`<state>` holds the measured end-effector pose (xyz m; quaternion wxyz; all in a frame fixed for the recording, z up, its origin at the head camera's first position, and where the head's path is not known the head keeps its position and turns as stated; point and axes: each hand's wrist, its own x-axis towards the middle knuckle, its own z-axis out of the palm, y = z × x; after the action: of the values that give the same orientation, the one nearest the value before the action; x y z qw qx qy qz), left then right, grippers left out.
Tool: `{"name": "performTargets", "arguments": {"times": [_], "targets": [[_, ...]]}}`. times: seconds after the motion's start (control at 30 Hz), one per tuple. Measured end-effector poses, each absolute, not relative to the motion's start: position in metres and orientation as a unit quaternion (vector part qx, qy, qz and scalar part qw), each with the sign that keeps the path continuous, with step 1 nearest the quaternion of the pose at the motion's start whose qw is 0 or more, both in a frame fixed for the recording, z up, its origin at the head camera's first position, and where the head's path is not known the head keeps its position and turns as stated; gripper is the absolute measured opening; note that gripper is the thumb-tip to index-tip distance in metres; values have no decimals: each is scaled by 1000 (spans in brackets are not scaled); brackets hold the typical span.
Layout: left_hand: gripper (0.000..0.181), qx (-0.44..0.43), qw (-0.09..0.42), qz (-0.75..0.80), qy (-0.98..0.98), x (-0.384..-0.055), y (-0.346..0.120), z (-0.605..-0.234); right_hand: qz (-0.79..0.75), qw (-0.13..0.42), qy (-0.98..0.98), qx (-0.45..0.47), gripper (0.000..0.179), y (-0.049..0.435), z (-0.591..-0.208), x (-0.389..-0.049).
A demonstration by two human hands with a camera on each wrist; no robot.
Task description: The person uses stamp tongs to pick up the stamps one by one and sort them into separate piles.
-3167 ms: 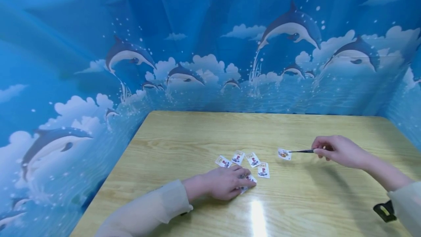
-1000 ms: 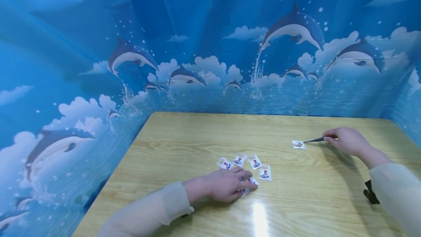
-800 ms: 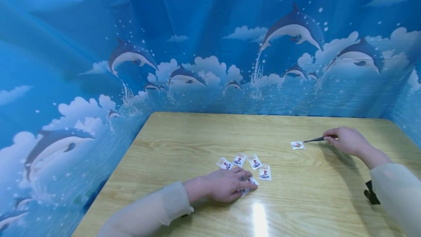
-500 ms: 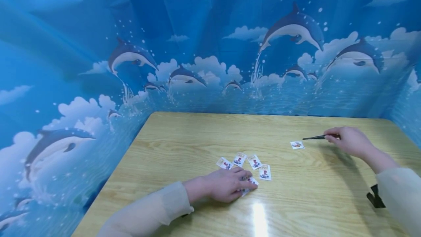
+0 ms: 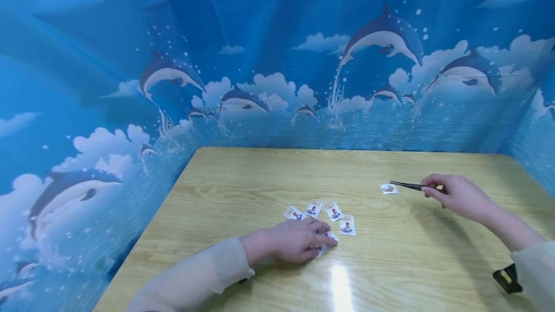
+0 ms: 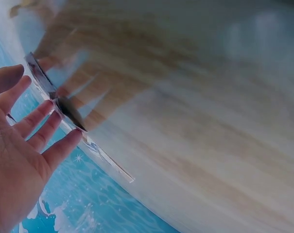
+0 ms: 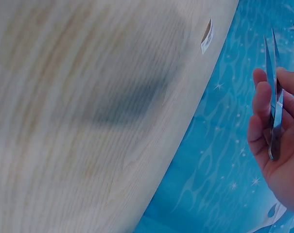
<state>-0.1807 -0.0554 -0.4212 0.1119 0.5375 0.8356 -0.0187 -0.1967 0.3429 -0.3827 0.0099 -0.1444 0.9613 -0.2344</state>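
My right hand (image 5: 461, 197) pinches black tweezers (image 5: 412, 186) between thumb and fingers. In the right wrist view the tweezers (image 7: 274, 102) point up with their tips apart and nothing between them. A small white picture card (image 5: 387, 189) lies on the table at the right, and the tweezer tips overlap its far edge in the head view. My left hand (image 5: 295, 241) rests over another small card (image 5: 331, 235), partly hidden under its fingers. In the left wrist view the left hand's fingers (image 6: 61, 150) reach out nearly straight, fingertips at the cards (image 6: 69, 114).
Several matching cards lie in an arc beyond my left hand, among them a rightmost card (image 5: 347, 225) and a leftmost card (image 5: 294, 213). The wooden table (image 5: 260, 177) meets a blue dolphin-print curtain (image 5: 277, 52) at its far edge. A bright reflection shines near the front.
The tweezers carried the single card rightward and farther back, then let it go. Their tips rose off it and now stand over its far edge. The left hand has stayed in place.
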Motion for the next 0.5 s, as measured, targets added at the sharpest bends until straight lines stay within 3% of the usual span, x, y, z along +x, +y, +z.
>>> {"name": "performTargets", "arguments": {"times": [0.17,0.5], "targets": [[48,535,109,-2,838,-182,-58,-417,-257,9,953,-158,15,334,-384,-184],[44,527,94,19,845,-184,-81,-416,-342,77,914,-206,9,299,-398,-163]]}}
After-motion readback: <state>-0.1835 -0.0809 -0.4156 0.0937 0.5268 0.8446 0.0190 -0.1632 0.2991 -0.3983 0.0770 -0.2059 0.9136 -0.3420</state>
